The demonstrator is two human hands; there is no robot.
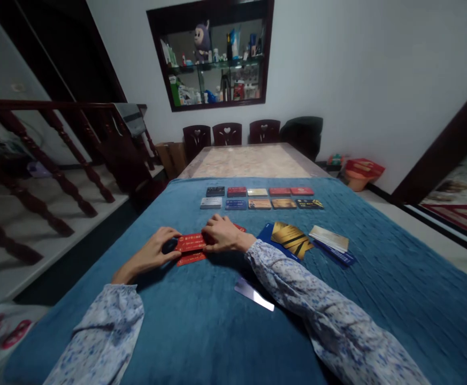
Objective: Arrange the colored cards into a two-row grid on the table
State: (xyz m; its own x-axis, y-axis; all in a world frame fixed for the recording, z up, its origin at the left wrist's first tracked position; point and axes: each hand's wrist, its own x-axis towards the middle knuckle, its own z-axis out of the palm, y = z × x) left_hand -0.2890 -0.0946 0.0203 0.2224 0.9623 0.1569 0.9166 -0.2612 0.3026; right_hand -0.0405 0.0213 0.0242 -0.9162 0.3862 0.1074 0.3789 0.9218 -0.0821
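Note:
Between my two hands are red cards (191, 242) with pale printed lettering. My left hand (157, 251) grips their left end, thumb at the lower corner and fingers at the top edge. My right hand (223, 234) closes on the right end, its fingers covering part of the print. Another red card (191, 259) shows just below, on the blue cloth. A red corner sticks out behind my right hand. Right of that hand lie fanned gold cards (291, 239) over blue ones. A silvery card (254, 294) lies nearer to me, by my right sleeve.
Two rows of card stacks stand farther back, among them a black stack (215, 191) and a yellow-black one (310, 204). Beige cards (329, 238) rest on dark blue cards (339, 254) at the right. The blue cloth (185, 331) covers the table's near part; chairs (227, 135) stand beyond.

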